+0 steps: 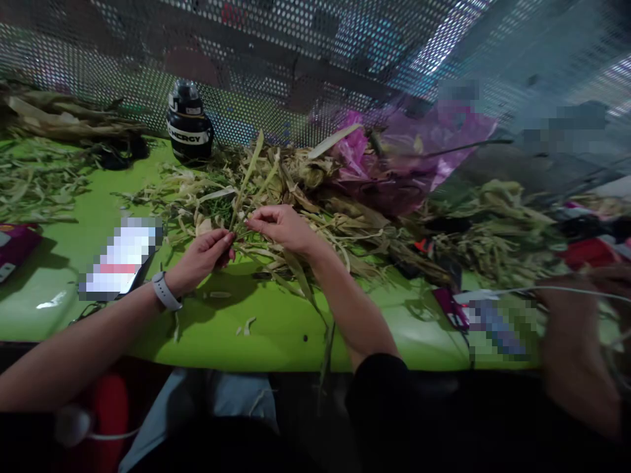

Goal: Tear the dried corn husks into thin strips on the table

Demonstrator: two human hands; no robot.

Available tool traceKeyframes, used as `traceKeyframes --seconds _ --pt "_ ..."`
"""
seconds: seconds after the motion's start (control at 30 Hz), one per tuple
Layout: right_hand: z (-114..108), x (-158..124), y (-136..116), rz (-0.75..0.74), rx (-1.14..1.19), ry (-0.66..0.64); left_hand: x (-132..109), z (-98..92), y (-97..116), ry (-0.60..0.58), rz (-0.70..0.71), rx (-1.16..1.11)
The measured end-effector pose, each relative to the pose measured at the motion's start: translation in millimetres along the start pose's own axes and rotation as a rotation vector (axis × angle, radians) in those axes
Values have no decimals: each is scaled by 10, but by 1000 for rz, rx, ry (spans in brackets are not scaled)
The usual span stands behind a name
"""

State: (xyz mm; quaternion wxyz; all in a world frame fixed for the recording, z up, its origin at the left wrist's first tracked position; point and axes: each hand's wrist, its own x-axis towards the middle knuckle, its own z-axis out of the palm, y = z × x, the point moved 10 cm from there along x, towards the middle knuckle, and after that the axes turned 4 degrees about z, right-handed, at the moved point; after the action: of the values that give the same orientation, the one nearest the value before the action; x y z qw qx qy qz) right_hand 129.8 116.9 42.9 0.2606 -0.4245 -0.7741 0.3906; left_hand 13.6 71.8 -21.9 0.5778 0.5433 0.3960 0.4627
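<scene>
My left hand (210, 253), with a pale watch band (166, 291) at its wrist, pinches a bundle of long, dry yellow-green leaf strips (250, 167) that stand up from its fingers. Just to its right, my right hand (280, 228) has thumb and forefinger pressed together at the ends of the same strips. Small details between the fingertips are hard to make out. Behind and below both hands spreads a loose heap of dry leaves and strips (305, 177). Several long pieces hang toward the front edge under my right forearm.
A black bottle (190, 128) stands behind the heap, near a perforated metal screen (276, 72). A lit phone (121, 256) lies left on the green table (197, 335). A pink plastic bag (419, 157) sits back right. Another person's arm (574, 341) is at far right, by more leaves.
</scene>
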Motion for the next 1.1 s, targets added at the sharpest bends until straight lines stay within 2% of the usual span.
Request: traceKeyframes --seconds 0.1,0.3,0.4,0.5,0.6,0.67,0.7,0.83,0.93,1.0,1.1 --pt "-92 15 41 -3 -3 74 6 -41 1 42 5 -64" --pt "-535 -5 133 -53 -21 398 26 -22 -100 24 -36 -346" --pt "-778 -54 220 -55 -108 567 30 -18 -97 26 -35 -418" --pt "-923 -167 126 -132 -258 714 30 -19 -70 31 -32 -437" --pt "-895 -302 -90 -216 -331 771 36 -63 -69 67 -31 -415" --pt "-787 -359 -237 -239 -351 740 44 -108 -63 97 -8 -400" --pt "-680 -345 -300 -247 -362 662 49 -126 -51 105 14 -399" --pt "-140 -227 -373 -235 -403 220 44 -150 23 98 95 -404" --pt "80 -172 -251 -145 -319 -17 32 -143 37 89 97 -394" --pt "55 -152 -209 -114 -261 -27 35 -124 37 68 98 -387" --pt "-117 -152 -256 -163 -269 122 48 -79 18 22 95 -399"
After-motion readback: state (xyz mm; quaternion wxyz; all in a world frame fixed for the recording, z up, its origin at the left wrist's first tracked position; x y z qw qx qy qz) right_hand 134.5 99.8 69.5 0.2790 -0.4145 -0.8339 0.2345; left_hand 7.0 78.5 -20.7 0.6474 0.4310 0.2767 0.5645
